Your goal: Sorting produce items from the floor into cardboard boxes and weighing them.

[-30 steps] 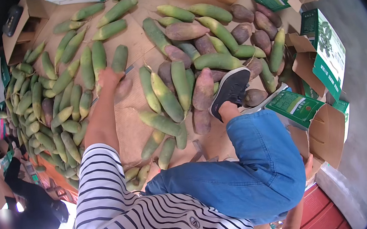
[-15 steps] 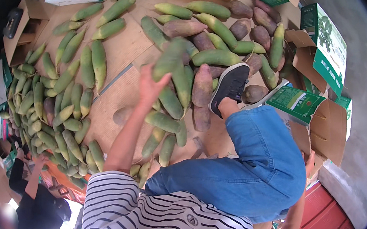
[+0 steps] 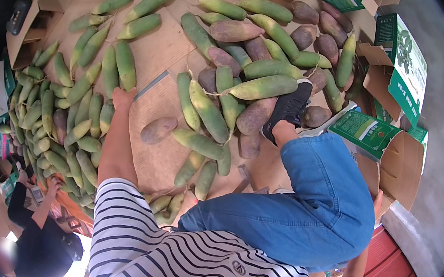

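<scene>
My left hand (image 3: 124, 98) reaches forward to the lower end of a plump green radish (image 3: 125, 64). Its fingers look closed round that tip, though the back of the hand hides most of them. Another green radish (image 3: 109, 72) lies close on the left. A single purple radish (image 3: 159, 130) rests on the cardboard to the right of my forearm. On the right-hand pile, a pale green radish (image 3: 264, 87) lies across the others, by my dark shoe (image 3: 289, 110). Only a sliver of my right hand (image 3: 378, 202) shows beyond my knee, beside a carton; its fingers are mostly hidden.
A dense heap of green radishes (image 3: 43, 125) fills the left side. Several purple radishes (image 3: 326, 47) lie at the right. Green-and-white cartons (image 3: 403, 67) stand along the right edge. At the lower left, another person (image 3: 45, 246) in dark clothes works by the heap.
My left hand has let go of a green radish, which now lies on the right-hand pile near my shoe. The hand has moved left to another green radish.
</scene>
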A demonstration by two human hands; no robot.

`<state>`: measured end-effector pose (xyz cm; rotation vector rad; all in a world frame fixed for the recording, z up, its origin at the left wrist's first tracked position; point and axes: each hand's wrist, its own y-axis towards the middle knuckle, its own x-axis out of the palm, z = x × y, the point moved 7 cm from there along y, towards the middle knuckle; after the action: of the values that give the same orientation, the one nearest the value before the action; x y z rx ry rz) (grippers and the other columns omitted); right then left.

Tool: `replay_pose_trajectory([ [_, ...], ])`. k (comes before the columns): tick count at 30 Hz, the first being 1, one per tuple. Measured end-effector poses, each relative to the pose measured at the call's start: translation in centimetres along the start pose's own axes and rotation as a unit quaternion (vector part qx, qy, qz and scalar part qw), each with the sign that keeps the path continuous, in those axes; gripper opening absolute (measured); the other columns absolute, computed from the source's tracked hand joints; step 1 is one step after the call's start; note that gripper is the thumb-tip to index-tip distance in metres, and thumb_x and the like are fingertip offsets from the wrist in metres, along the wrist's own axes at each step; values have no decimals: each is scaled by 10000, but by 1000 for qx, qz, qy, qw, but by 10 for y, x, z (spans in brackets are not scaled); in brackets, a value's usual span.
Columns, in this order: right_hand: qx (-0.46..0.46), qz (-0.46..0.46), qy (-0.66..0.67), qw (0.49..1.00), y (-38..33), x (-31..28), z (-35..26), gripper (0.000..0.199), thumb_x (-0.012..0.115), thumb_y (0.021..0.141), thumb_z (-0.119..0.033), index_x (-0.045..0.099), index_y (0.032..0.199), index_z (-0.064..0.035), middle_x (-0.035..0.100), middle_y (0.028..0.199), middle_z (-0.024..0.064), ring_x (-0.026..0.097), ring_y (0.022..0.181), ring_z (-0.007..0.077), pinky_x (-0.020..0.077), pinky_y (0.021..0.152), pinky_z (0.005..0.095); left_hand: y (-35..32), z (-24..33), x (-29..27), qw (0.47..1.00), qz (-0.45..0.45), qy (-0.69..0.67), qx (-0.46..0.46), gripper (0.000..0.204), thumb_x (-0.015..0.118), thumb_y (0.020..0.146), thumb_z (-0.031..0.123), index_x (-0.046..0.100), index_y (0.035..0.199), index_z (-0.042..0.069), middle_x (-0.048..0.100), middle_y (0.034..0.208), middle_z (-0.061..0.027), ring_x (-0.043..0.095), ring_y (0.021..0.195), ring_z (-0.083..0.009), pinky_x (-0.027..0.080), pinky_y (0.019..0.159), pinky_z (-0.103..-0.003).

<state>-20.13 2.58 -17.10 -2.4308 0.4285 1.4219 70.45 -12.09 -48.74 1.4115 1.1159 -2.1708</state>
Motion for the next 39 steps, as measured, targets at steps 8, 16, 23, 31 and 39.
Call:
replay_pose_trajectory([
  [8,35,-25,20,999,-5,0,-27,227,540,919,-51,482,1129,13,547,956,164,530,911,206,428,837,306,-74,105,10,969,-22,-244,7,571,660,790,459,592,1053,-43,652,938,-236,646,879,-357,485,813,-423],
  [16,172,-2,166,971,-12,-1,12,221,503,930,-17,461,1145,10,563,999,95,529,959,155,423,884,258,-170,214,-43,921,-45,-301,241,535,680,829,331,521,1174,-46,585,1117,-215,567,1051,-298,439,903,-374],
  [23,167,2,199,966,-2,7,10,219,498,931,-16,460,1145,12,564,1007,97,531,962,156,425,886,262,2,-6,-54,976,207,57,36,792,720,741,423,427,1285,-71,428,1342,-261,458,1214,-374,384,1004,-396],
  [31,183,45,224,956,-12,-8,14,216,490,933,-15,460,1145,14,565,1017,100,532,967,157,426,889,268,6,7,-29,992,3,-100,-76,905,675,705,578,470,1242,-121,591,1147,-275,570,1105,-355,434,965,-382],
  [39,190,79,266,942,-3,7,14,213,483,936,-13,460,1146,15,566,1028,103,534,971,158,428,891,274,17,65,-23,979,111,-154,-70,776,692,756,433,419,1337,-3,513,1276,-214,490,1182,-355,419,962,-424],
])
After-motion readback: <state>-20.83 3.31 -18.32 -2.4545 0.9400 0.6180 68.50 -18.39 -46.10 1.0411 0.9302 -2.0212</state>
